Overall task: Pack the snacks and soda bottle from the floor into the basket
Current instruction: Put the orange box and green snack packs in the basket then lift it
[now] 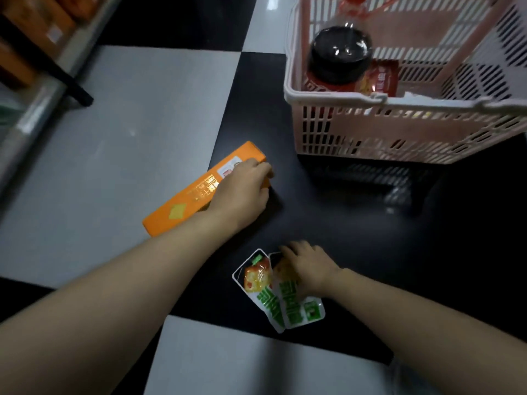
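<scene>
A long orange snack box (182, 201) lies on the floor, left of centre. My left hand (242, 192) is closed over its right end. Nearer me, two white-and-green snack packets (256, 283) lie overlapping on a black tile; my right hand (308, 266) presses on the right packet with fingers curled at its top edge. The pink plastic basket (370, 132) stands at the upper right. Inside it a dark soda bottle (339, 58) with a red label stands upright at the left, beside a red snack packet (382, 78).
The floor is black and pale grey checker tiles (114, 138). A store shelf (34, 38) with orange boxes runs along the upper left, with a black foot (71, 84) jutting onto the floor.
</scene>
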The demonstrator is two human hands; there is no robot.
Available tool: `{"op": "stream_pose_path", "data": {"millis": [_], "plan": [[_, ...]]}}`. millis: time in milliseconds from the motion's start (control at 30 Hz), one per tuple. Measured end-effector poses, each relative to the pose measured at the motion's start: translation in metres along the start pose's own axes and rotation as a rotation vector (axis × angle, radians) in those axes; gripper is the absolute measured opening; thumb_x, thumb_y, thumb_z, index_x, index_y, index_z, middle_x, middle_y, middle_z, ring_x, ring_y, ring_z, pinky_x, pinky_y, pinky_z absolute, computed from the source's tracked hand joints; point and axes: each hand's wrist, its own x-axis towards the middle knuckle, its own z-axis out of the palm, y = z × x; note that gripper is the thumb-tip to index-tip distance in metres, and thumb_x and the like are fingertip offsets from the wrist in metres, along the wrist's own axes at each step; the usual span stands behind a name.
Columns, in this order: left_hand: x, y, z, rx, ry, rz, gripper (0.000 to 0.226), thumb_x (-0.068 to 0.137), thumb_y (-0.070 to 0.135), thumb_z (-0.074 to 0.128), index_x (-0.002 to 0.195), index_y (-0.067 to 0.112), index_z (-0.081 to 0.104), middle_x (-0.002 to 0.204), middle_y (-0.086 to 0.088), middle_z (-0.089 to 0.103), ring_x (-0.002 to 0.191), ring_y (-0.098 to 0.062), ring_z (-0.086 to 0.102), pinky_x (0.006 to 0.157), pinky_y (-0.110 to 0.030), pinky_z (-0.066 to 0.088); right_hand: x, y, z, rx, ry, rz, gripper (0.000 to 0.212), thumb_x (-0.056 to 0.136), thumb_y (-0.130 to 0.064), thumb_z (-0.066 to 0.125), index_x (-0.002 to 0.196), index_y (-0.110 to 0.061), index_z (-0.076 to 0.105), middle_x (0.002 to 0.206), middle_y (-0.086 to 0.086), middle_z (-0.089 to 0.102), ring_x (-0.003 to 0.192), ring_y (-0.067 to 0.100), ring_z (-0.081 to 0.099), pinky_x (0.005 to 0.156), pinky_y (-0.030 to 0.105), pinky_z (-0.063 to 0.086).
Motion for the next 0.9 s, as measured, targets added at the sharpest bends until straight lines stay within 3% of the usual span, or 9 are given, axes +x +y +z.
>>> {"op": "stream_pose_path", "data": {"millis": [67, 167, 333, 400, 500, 567, 633, 767, 900], "plan": [[-0.006, -0.011, 0.001, 0.004, -0.003, -0.016, 0.025, 0.084, 0.009, 0.056, 0.108, 0.012, 0.059, 0.111, -0.01, 0.058, 0.103, -0.029, 0.053, 0.077, -0.039, 0.047, 0.011, -0.01, 0.014, -0.022, 0.015, 0.033, 0.115, 0.062, -0.037, 0.079, 0.146, -0.008, 0.006, 0.147, 0.016, 0.026, 0.131, 0.033, 0.025, 0.108, 0.043, 0.026], [-0.011, -0.023, 0.001, -0.003, 0.006, -0.031, 0.025, 0.084, 0.01, 0.057, 0.108, 0.013, 0.059, 0.112, -0.009, 0.059, 0.105, -0.026, 0.053, 0.079, -0.035, 0.045, 0.022, -0.026, 0.012, -0.051, 0.067, 0.006, 0.111, 0.064, -0.03, 0.078, 0.145, -0.007, 0.006, 0.139, 0.018, 0.033, 0.124, 0.034, 0.031, 0.104, 0.041, 0.028], [-0.012, -0.031, 0.001, -0.009, 0.002, -0.048, 0.026, 0.085, 0.012, 0.057, 0.111, 0.014, 0.058, 0.115, -0.007, 0.058, 0.108, -0.025, 0.053, 0.084, -0.036, 0.046, 0.036, -0.058, -0.004, -0.05, 0.18, -0.273, 0.082, 0.08, -0.016, 0.059, 0.144, -0.001, 0.011, 0.128, 0.023, 0.044, 0.11, 0.038, 0.041, 0.089, 0.044, 0.034], [-0.012, -0.034, 0.0, -0.01, -0.001, -0.06, 0.026, 0.086, 0.012, 0.055, 0.111, 0.014, 0.058, 0.117, -0.006, 0.058, 0.109, -0.024, 0.052, 0.085, -0.036, 0.046, 0.046, -0.074, -0.004, -0.108, 0.097, -0.353, 0.086, 0.082, -0.014, 0.059, 0.146, -0.005, 0.003, 0.138, 0.025, 0.036, 0.12, 0.039, 0.035, 0.095, 0.045, 0.032], [-0.016, -0.04, -0.004, -0.005, -0.008, -0.075, 0.027, 0.086, 0.012, 0.054, 0.113, 0.015, 0.057, 0.12, -0.006, 0.057, 0.114, -0.024, 0.049, 0.09, -0.037, 0.045, 0.061, -0.091, 0.005, -0.226, 0.012, -0.428, 0.07, 0.093, -0.027, 0.047, 0.147, -0.015, 0.004, 0.157, 0.018, 0.003, 0.143, 0.033, 0.004, 0.112, 0.045, 0.018], [-0.017, -0.044, -0.008, -0.005, -0.007, -0.097, 0.028, 0.086, 0.011, 0.054, 0.114, 0.014, 0.057, 0.124, -0.008, 0.056, 0.118, -0.025, 0.048, 0.092, -0.038, 0.045, 0.066, -0.094, 0.009, -0.335, -0.062, -0.457, 0.064, 0.096, -0.029, 0.042, 0.147, -0.016, 0.006, 0.158, 0.013, -0.008, 0.144, 0.028, -0.008, 0.117, 0.043, 0.009], [-0.019, -0.046, -0.009, 0.002, -0.012, -0.127, 0.029, 0.087, 0.012, 0.054, 0.116, 0.015, 0.056, 0.128, -0.008, 0.054, 0.121, -0.025, 0.046, 0.094, -0.038, 0.045, 0.064, -0.092, 0.005, -0.351, -0.14, -0.436, 0.068, 0.093, -0.024, 0.048, 0.147, -0.014, 0.006, 0.158, 0.012, -0.009, 0.145, 0.027, -0.009, 0.118, 0.044, 0.006], [-0.02, -0.047, -0.005, 0.012, -0.031, -0.151, 0.03, 0.089, 0.013, 0.054, 0.119, 0.015, 0.055, 0.133, -0.006, 0.052, 0.127, -0.024, 0.043, 0.099, -0.038, 0.044, 0.051, -0.073, -0.007, -0.254, -0.033, -0.348, 0.064, 0.089, -0.02, 0.051, 0.144, -0.01, 0.02, 0.156, 0.018, 0.011, 0.143, 0.032, 0.011, 0.114, 0.048, 0.013], [-0.022, -0.046, 0.0, 0.027, -0.027, -0.132, 0.033, 0.087, 0.016, 0.059, 0.12, 0.015, 0.054, 0.132, -0.006, 0.051, 0.128, -0.025, 0.042, 0.101, -0.04, 0.043, 0.041, -0.048, -0.007, -0.119, 0.112, -0.187, 0.037, 0.087, -0.019, 0.05, 0.122, -0.009, 0.043, 0.126, 0.016, 0.052, 0.113, 0.033, 0.047, 0.093, 0.042, 0.032]]}}
